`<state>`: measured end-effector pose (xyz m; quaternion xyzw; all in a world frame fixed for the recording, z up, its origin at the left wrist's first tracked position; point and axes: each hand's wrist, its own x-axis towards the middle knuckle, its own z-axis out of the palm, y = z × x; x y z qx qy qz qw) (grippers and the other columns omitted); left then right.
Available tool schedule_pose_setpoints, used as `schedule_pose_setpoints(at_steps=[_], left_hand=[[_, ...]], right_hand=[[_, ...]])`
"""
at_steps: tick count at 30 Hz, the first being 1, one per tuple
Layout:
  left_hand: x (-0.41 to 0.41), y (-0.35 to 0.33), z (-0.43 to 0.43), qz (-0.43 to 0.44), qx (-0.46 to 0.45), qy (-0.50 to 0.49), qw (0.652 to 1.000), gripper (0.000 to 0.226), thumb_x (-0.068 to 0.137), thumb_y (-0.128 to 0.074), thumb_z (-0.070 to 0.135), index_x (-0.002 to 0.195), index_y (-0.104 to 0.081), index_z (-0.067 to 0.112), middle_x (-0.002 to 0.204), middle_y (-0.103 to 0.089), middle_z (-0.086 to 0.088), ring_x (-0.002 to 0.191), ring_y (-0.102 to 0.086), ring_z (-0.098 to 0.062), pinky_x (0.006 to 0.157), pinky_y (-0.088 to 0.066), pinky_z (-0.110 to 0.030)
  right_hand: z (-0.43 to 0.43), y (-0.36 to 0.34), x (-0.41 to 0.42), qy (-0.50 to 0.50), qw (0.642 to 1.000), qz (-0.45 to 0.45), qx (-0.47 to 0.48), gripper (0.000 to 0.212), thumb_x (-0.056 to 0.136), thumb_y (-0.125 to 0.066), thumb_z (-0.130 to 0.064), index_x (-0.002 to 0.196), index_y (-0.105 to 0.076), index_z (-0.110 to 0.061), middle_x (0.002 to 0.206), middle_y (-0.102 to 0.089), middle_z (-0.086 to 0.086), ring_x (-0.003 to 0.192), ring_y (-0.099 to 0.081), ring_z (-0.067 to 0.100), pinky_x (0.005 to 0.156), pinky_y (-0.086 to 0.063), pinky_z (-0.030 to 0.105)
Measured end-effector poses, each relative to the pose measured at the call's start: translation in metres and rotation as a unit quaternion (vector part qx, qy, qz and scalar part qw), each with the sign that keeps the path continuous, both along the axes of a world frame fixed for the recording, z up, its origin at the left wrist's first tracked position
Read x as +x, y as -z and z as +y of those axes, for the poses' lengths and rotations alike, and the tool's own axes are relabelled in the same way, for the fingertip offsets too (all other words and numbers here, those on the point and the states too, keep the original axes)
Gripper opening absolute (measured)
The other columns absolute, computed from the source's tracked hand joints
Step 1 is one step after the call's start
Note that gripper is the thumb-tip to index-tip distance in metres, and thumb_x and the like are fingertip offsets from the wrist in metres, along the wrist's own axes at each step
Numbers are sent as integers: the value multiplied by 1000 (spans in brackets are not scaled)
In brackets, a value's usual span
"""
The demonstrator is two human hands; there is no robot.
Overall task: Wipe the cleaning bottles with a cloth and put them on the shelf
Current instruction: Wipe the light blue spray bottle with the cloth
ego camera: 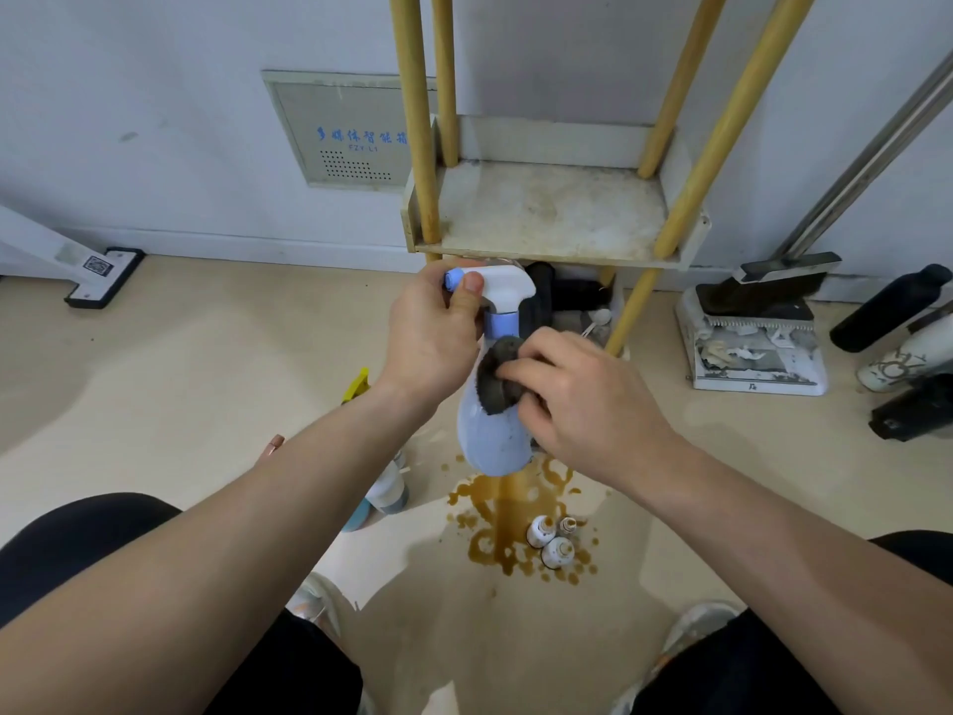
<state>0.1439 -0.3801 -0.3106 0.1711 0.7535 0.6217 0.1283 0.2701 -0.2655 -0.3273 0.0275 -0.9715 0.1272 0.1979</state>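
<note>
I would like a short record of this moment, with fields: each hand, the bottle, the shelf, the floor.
left hand: grips the white trigger head of the spray bottle
right hand: presses the grey cloth on the bottle's body
bottle: pale blue body, blue nozzle, not yet on the shelf
shelf: stained board between yellow posts
floor: brown spill, three small bottles standing in it

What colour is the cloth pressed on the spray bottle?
The cloth is dark grey; the head view shows it best.
</note>
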Motion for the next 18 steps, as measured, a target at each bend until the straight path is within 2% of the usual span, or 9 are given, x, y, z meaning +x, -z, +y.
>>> schedule_pose_setpoints(at_steps=[3, 5, 7, 10, 12, 14, 16, 18], left_hand=[[7, 0, 1, 13, -13, 12, 1000, 33, 93, -50, 39, 110, -70, 19, 91, -74, -1, 90, -71, -22, 85, -59, -54], [10, 0, 2, 17, -15, 6, 1000, 35, 94, -50, 38, 112, -71, 17, 93, -74, -1, 92, -71, -23, 86, -59, -53], [7, 0, 1, 7, -5, -4, 1000, 33, 91, -50, 41, 107, -71, 20, 91, -74, -5, 91, -72, -27, 86, -58, -55], [-4, -5, -4, 0, 6, -30, 1000, 25, 89, -51, 43, 99, -70, 29, 90, -74, -3, 93, -72, -30, 89, -58, -55], [-11, -10, -6, 1, 8, -49, 999, 31, 90, -51, 42, 104, -71, 23, 92, -74, -4, 94, -72, -30, 90, -58, -54], [-14, -11, -8, -1, 17, -59, 998, 27, 95, -51, 37, 106, -70, 20, 93, -74, -5, 95, -72, -32, 90, -58, -54], [-12, -10, -7, -9, 25, -59, 998, 20, 102, -50, 29, 101, -69, 22, 91, -73, -6, 94, -71, -35, 88, -58, -55], [-5, -9, -4, -27, 38, -45, 998, 21, 104, -49, 25, 100, -69, 20, 96, -74, -13, 95, -72, -36, 86, -59, -56]], right_hand=[[8, -8, -5, 42, 997, 55, -23, 34, 93, -47, -18, 113, -73, -11, 100, -61, 5, 86, -59, 25, 55, -53, 39], [6, -8, -7, 56, 996, 65, -18, 33, 92, -48, -16, 112, -74, -10, 100, -61, 7, 85, -58, 26, 55, -53, 39], [1, -2, -5, 37, 998, 43, -17, 29, 91, -53, -13, 112, -73, -11, 100, -60, 6, 86, -58, 26, 57, -52, 37], [2, 9, 2, 5, 997, -25, -71, 24, 90, -58, -9, 111, -69, -14, 104, -58, 0, 88, -60, 22, 65, -52, 36], [6, 18, 7, -3, 993, -68, -93, 22, 88, -59, -9, 107, -66, -16, 105, -58, -4, 88, -61, 21, 68, -54, 40], [11, 23, 10, -1, 990, -88, -107, 22, 88, -60, -8, 106, -66, -18, 104, -59, -6, 89, -61, 20, 72, -55, 43], [17, 21, 10, 20, 989, -68, -126, 24, 88, -61, -5, 108, -68, -17, 105, -61, -4, 92, -62, 19, 77, -55, 40], [23, 14, 5, 55, 987, -8, -148, 27, 88, -62, 0, 110, -70, -13, 106, -64, 0, 95, -62, 17, 83, -50, 29]])
